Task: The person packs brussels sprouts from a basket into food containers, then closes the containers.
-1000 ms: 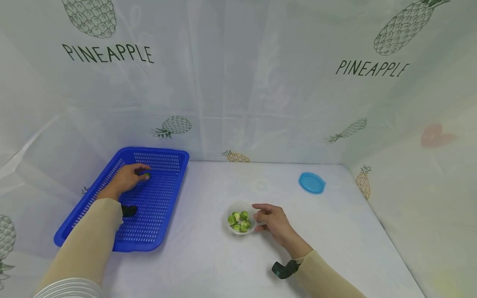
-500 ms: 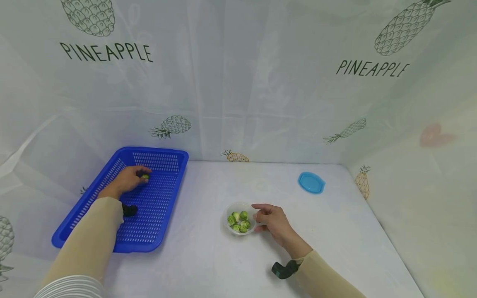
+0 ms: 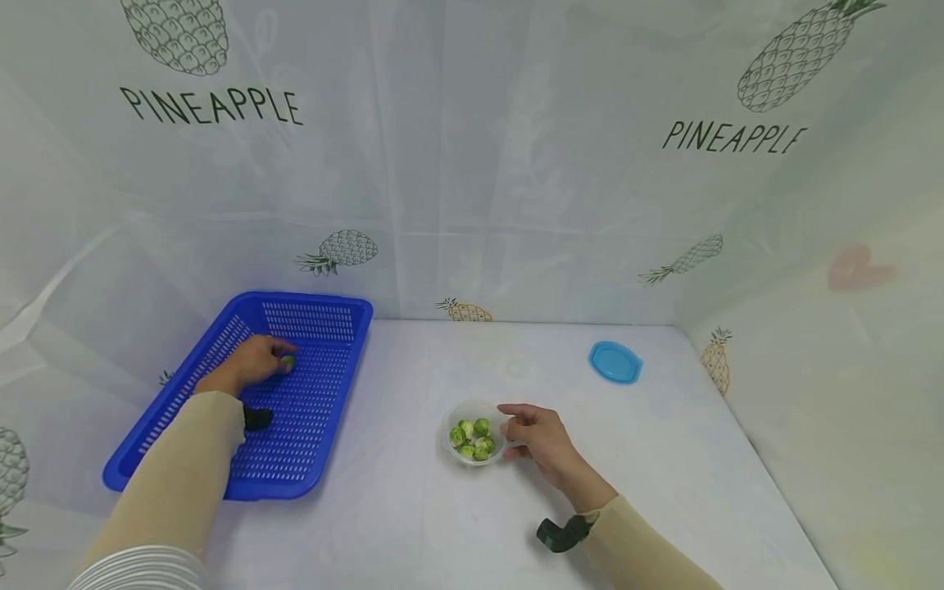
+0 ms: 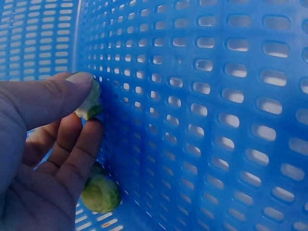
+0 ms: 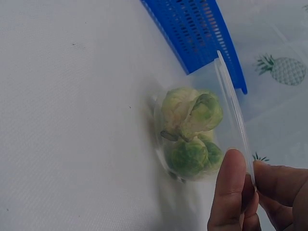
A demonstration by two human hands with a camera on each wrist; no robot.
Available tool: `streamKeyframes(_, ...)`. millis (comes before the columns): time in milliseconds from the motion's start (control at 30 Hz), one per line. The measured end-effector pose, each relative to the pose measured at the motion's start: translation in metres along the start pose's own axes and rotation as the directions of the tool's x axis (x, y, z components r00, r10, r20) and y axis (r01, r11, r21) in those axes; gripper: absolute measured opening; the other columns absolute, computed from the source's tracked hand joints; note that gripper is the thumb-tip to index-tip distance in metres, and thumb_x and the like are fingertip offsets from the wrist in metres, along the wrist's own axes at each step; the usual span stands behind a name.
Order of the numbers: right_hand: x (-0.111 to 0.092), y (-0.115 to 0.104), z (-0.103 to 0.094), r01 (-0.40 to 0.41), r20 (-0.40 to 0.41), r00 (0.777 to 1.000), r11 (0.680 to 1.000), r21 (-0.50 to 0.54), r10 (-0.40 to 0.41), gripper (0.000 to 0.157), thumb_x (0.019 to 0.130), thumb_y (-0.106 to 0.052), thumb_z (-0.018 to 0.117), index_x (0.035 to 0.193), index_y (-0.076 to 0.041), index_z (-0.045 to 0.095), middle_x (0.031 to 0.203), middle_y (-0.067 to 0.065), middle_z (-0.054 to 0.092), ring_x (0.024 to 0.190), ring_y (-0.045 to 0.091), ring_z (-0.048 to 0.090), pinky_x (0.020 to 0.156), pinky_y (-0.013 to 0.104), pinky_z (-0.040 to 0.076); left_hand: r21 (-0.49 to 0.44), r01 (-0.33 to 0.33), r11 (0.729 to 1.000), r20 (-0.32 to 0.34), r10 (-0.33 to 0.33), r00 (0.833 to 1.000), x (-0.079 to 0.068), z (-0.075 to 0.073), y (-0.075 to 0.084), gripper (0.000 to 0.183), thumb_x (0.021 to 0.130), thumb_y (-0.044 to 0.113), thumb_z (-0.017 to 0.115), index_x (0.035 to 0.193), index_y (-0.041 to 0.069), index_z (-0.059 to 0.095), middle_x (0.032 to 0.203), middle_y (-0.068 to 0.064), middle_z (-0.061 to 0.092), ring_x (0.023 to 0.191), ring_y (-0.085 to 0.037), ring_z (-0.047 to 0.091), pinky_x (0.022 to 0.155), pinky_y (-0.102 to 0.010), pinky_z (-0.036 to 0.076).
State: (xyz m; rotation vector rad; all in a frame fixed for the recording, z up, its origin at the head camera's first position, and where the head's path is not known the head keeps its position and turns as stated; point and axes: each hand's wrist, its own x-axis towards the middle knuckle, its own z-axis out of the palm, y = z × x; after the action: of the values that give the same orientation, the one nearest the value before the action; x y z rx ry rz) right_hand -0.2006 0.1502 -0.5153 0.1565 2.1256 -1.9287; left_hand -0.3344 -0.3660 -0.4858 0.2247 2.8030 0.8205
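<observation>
In the head view my left hand (image 3: 254, 360) is inside the blue plastic basket (image 3: 310, 418) at the left. Its thumb and fingertips pinch a small Brussels sprout (image 4: 91, 103), seen close up in the left wrist view beside the perforated basket wall. Another Brussels sprout (image 4: 101, 194) lies below those fingers. On the white table my right hand (image 3: 542, 438) grips the rim of a small clear round container (image 3: 478, 405) between thumb and fingers. Several green Brussels sprouts (image 5: 192, 113) sit in that container, which stands upright on the table.
A light-blue lid (image 3: 616, 362) lies flat at the back right of the table. White pineapple-print sheeting (image 3: 516, 205) rises behind the table and at both sides. The basket's raised rim surrounds my left wrist.
My left hand has shifted slightly towards me within the basket, with the Brussels sprout at its fingertips. My right hand and the container stay in place.
</observation>
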Motion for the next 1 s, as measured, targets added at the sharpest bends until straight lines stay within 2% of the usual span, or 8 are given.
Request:
streamKeyframes(133, 0.0, 0.001, 0.0, 0.004, 0.006, 1.0, 1.0, 0.003, -0.004, 0.039, 0.098, -0.001, 0.067, 0.137, -0.001, 0.068, 0.095, 0.007, 0.056, 0.087, 0.019, 0.06, 0.068, 0.032, 0.062, 0.017, 0.002, 1.0, 0.019, -0.003, 1.0, -0.002, -0.001, 0.0, 0.035, 0.095, 0.003, 0.068, 0.129, -0.007, 0.069, 0.14, -0.038, 0.056, 0.134, -0.061, 0.045, 0.111, -0.073, 0.037)
streamKeyframes(333, -0.001, 0.002, 0.0, 0.007, 0.005, 1.0, 1.0, 0.009, -0.007, 0.04, 0.097, 0.0, 0.067, 0.137, -0.001, 0.068, 0.095, 0.007, 0.057, 0.087, 0.019, 0.061, 0.068, 0.033, 0.063, -0.026, -0.037, 0.999, 0.006, 0.037, 0.999, -0.002, 0.003, 0.005, 0.034, 0.097, 0.009, 0.07, 0.128, -0.005, 0.069, 0.129, -0.03, 0.066, 0.12, -0.049, 0.059, 0.103, -0.066, 0.047)
streamKeyframes(567, -0.002, 0.0, 0.0, 0.001, 0.005, 1.0, 1.0, 0.02, -0.001, 0.04, 0.097, 0.0, 0.067, 0.137, -0.002, 0.068, 0.095, 0.007, 0.057, 0.086, 0.018, 0.061, 0.069, 0.034, 0.063, -0.074, -0.094, 0.993, -0.007, 0.093, 0.996, 0.0, 0.008, 0.019, 0.044, 0.097, 0.007, 0.067, 0.14, -0.004, 0.062, 0.133, -0.029, 0.064, 0.123, -0.047, 0.058, 0.105, -0.065, 0.046)
streamKeyframes(767, -0.002, 0.0, 0.0, 0.0, 0.009, 1.0, 1.0, 0.021, 0.0, 0.041, 0.097, 0.0, 0.067, 0.138, -0.001, 0.067, 0.095, 0.007, 0.056, 0.085, 0.019, 0.06, 0.069, 0.034, 0.063, -0.086, -0.095, 0.992, -0.008, 0.095, 0.995, 0.001, 0.009, 0.029, 0.044, 0.102, 0.016, 0.065, 0.144, 0.001, 0.063, 0.142, -0.029, 0.061, 0.129, -0.047, 0.057, 0.108, -0.067, 0.045)
streamKeyframes(1000, -0.001, 0.001, -0.001, 0.006, 0.004, 1.0, 1.0, 0.014, -0.006, 0.041, 0.096, 0.0, 0.067, 0.137, 0.0, 0.068, 0.095, 0.008, 0.057, 0.085, 0.019, 0.06, 0.069, 0.034, 0.063, -0.165, -0.076, 0.983, -0.026, 0.073, 0.997, -0.003, 0.006, 0.044, 0.04, 0.103, 0.016, 0.066, 0.14, 0.001, 0.066, 0.142, -0.028, 0.062, 0.127, -0.044, 0.061, 0.107, -0.063, 0.048)
